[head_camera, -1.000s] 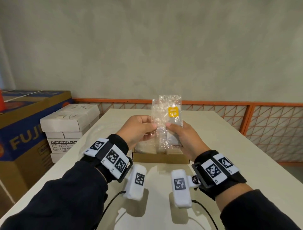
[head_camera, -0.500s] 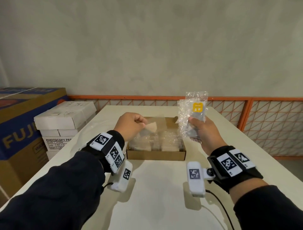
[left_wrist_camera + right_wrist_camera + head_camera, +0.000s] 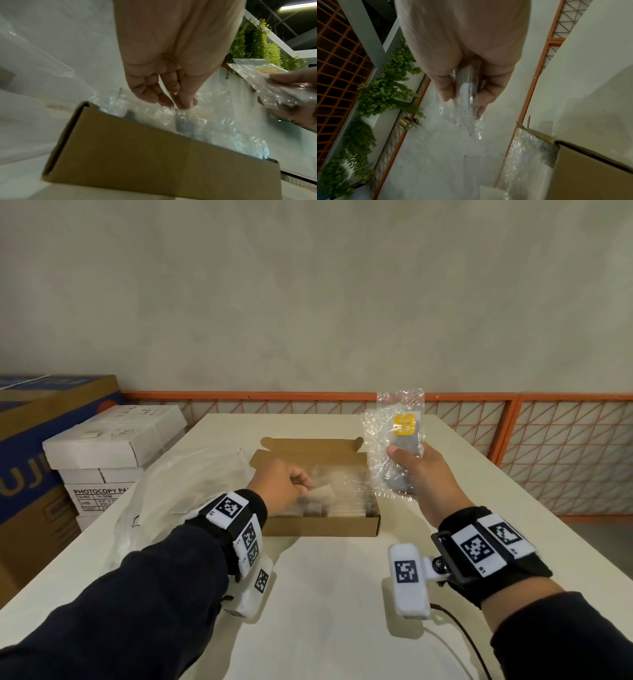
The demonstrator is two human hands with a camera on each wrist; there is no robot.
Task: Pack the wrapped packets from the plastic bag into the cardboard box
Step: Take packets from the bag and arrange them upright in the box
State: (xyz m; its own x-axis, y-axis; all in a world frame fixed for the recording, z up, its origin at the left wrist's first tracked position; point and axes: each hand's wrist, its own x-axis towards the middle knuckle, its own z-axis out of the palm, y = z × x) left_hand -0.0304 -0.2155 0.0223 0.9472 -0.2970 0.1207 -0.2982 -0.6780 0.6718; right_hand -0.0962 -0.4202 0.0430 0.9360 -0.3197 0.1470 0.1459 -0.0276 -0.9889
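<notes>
An open cardboard box (image 3: pixel 322 527) sits mid-table with several clear-wrapped packets (image 3: pixel 346 501) standing in it. My left hand (image 3: pixel 303 482) reaches into the box's left half. In the left wrist view its fingertips (image 3: pixel 184 104) pinch the crinkled wrap of one packet (image 3: pixel 190 121) inside the box (image 3: pixel 154 155). My right hand (image 3: pixel 407 460) holds a wrapped packet with a yellow label (image 3: pixel 399 436) upright in the air, just right of the box. The right wrist view shows that packet (image 3: pixel 466 93) edge-on between thumb and fingers. The large clear plastic bag (image 3: pixel 178 491) lies crumpled left of the box.
White photocopy-paper boxes (image 3: pixel 109 440) and a big blue-and-brown carton (image 3: pixel 30 440) are stacked off the table's left edge. An orange mesh railing (image 3: pixel 561 453) runs behind and to the right. Bare table (image 3: pixel 325 611) lies in front of the box.
The hands, first together on the labelled packet, have parted. My right hand carried it to the right of the box; my left hand dropped into the box and pinches a packet there.
</notes>
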